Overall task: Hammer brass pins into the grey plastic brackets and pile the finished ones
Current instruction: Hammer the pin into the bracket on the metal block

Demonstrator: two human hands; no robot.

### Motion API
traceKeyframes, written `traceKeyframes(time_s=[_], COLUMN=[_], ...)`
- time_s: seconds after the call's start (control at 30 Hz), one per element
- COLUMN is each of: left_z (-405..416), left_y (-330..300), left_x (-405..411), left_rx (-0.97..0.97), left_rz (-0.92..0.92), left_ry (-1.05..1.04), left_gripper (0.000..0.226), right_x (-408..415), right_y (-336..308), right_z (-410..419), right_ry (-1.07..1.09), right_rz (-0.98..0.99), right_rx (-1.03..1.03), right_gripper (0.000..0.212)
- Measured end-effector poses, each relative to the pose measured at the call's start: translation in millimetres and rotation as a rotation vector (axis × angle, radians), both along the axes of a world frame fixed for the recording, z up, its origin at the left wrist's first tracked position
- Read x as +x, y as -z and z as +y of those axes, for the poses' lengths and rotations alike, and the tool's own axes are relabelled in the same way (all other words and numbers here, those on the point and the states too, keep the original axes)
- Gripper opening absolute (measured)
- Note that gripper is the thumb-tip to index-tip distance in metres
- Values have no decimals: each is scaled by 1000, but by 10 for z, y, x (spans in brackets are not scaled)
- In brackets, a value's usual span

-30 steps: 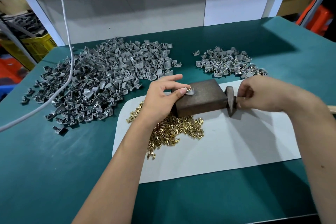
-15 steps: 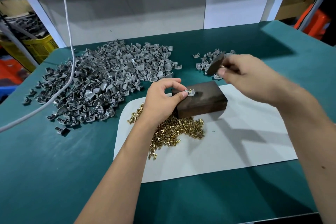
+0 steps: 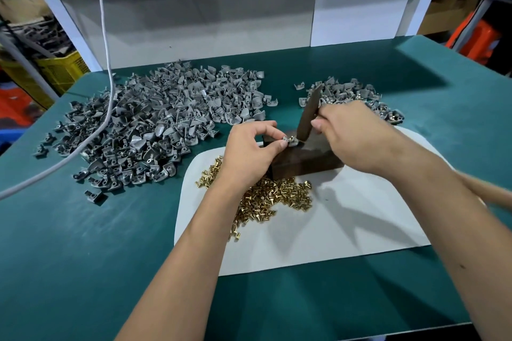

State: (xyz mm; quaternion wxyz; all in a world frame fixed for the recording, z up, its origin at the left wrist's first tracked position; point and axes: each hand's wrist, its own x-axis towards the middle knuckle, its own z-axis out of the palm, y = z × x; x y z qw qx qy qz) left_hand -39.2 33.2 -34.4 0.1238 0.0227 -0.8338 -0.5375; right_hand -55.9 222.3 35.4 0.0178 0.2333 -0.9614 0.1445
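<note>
Since half a second before, the hammer (image 3: 310, 113) had been brought down from above the far pile until its lower end met the bracket (image 3: 290, 142) on the block (image 3: 304, 159). It was gripped by the right hand (image 3: 357, 138), fingers curled round it, and its wooden handle was seen passing under that forearm toward the right edge of the table (image 3: 83, 257). The dark metal head was tilted, its long axis running from the bracket up and away toward the far edge.

The bracket, small, grey and carrying a brass pin, was pinched between thumb and fingers of the left hand (image 3: 253, 152) at the block's near left top corner. The block, dark brown and oblong, was laid on a white mat (image 3: 332, 235) with its long axis running left to right.

Loose brass pins (image 3: 271, 196) were heaped on the mat just before the block. A large pile of grey brackets (image 3: 155, 124) was spread over the far left of the green table, a smaller pile (image 3: 357, 94) at the far right, some with brass showing. A grey cable (image 3: 106, 44) was hung across the left pile. Behind, a white frame, a yellow crate (image 3: 59, 69) and orange items were seen.
</note>
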Motion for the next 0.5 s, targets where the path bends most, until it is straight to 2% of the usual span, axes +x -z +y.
traceKeyframes(time_s=[0.03, 0.17, 0.27, 0.33, 0.37, 0.47, 0.5], left_z=[4, 2, 13, 21, 21, 0, 0], left_y=[-6, -18, -6, -25, -30, -34, -31], left_x=[5, 0, 5, 15, 14, 6, 3], left_rx=[4, -16, -6, -16, -18, -15, -15], left_rz=[-3, -6, -11, -22, -21, -10, -11], left_ry=[-1, 12, 4, -5, -5, 10, 11], left_gripper=[17, 15, 17, 16, 14, 14, 15], right_x=[-9, 33, 70, 45, 26, 40, 63], right_y=[-35, -65, 44, 9, -28, -50, -29], right_z=[10, -31, -132, -116, -94, -64, -90], right_ry=[19, 39, 3, 21, 31, 59, 56], right_rz=[18, 158, 58, 39, 66, 229, 234], right_rx=[2, -252, -40, 17, -4, -244, -243], right_gripper=[22, 23, 21, 22, 23, 23, 21])
